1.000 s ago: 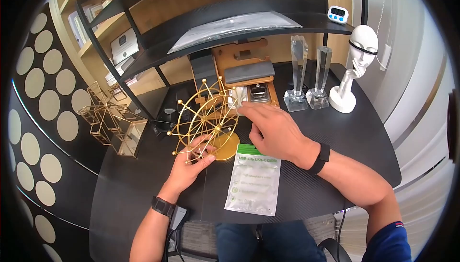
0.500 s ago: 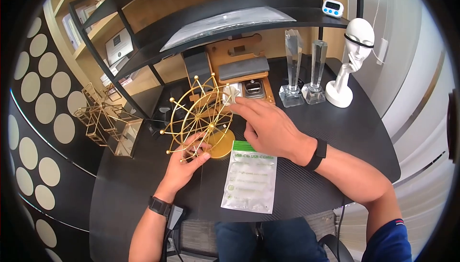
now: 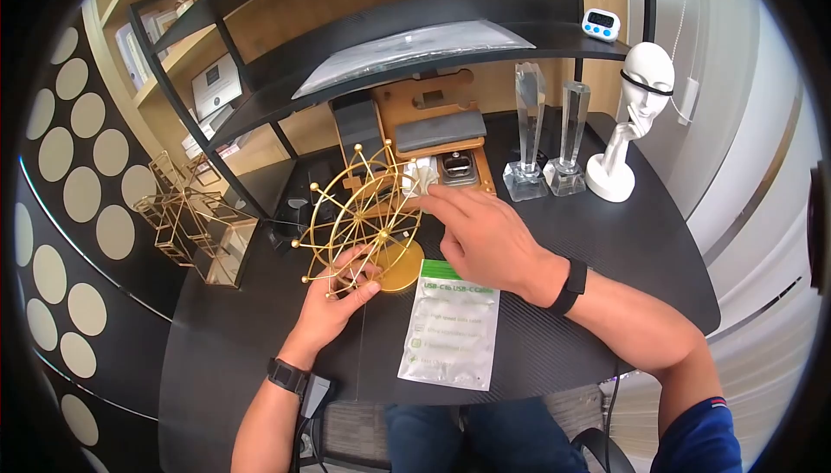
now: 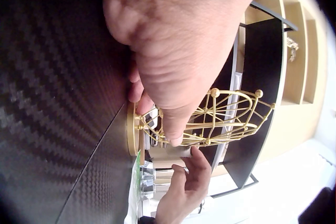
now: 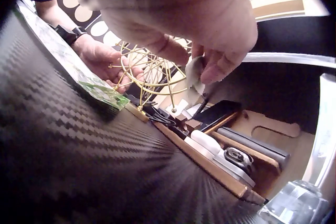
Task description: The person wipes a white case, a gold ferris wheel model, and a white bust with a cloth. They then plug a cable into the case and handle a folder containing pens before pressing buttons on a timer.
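A gold wire Ferris wheel model (image 3: 359, 218) stands on a round gold base (image 3: 400, 267) on the black desk. My left hand (image 3: 338, 296) grips the lower left of its frame, thumb in front and fingers behind the wires. At the wheel's right rim, my right hand (image 3: 489, 239) pinches a crumpled whitish tissue (image 5: 195, 77) between thumb and fingers. Its fingertips are right at the gold wires in the head view. Below the right hand lies a flat white and green cable pouch (image 3: 450, 330), its printed side up.
Behind the wheel sits a wooden desk organizer (image 3: 480, 166) under a black shelf (image 3: 268, 96). Two crystal trophies (image 3: 530, 127) and a white face sculpture (image 3: 610, 174) stand at the right back. A geometric gold ornament (image 3: 195, 222) is at the left edge.
The head view has shifted slightly. Both hands keep their hold, the left on the wheel and the right on the tissue at its rim, with hardly any movement.
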Available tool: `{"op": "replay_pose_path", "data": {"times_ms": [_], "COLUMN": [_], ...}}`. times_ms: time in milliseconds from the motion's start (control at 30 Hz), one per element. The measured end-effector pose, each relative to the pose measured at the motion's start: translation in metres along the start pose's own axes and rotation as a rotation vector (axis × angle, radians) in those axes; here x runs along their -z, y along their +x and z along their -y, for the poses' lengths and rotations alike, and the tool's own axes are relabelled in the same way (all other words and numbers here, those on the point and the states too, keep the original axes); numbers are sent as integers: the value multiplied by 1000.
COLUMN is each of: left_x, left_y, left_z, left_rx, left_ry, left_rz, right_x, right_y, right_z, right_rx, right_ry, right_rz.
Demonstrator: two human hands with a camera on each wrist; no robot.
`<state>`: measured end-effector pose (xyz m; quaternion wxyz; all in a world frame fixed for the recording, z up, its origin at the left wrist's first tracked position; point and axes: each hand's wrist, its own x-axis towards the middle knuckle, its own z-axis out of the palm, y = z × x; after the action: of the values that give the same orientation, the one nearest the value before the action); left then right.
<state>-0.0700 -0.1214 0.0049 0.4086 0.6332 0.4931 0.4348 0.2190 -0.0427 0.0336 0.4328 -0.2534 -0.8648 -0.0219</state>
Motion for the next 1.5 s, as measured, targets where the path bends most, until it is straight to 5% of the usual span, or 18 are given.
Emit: {"op": "replay_pose_path", "data": {"times_ms": [133,500,733,900,1100,1333,1500], "left_x": [-1,-1,0,-2,0,0,-1], "left_y": [0,0,-1,0,0,1,1], "left_z": [4,3,2,1,7,6,4], "left_rx": [-34,-30,-27,-17,-36,-36,-29], "left_ry": [-31,-30,0,-56,-26,-13,-34], "left_rz": [-8,-11,0,-17,-21,-9,-13], "right_x": [-1,-8,-10,-6,-3,-9,-4], "right_y": [-3,-9,-7,-8,-6,-8,-7], "right_z": [-2,-3,-3,0,0,-3,0], "right_rx": [20,70,26,20,24,69,13], "right_ry": [-11,-6,38,30,48,47,48], "right_rz": [-38,208,49,263,84,177,70]}}
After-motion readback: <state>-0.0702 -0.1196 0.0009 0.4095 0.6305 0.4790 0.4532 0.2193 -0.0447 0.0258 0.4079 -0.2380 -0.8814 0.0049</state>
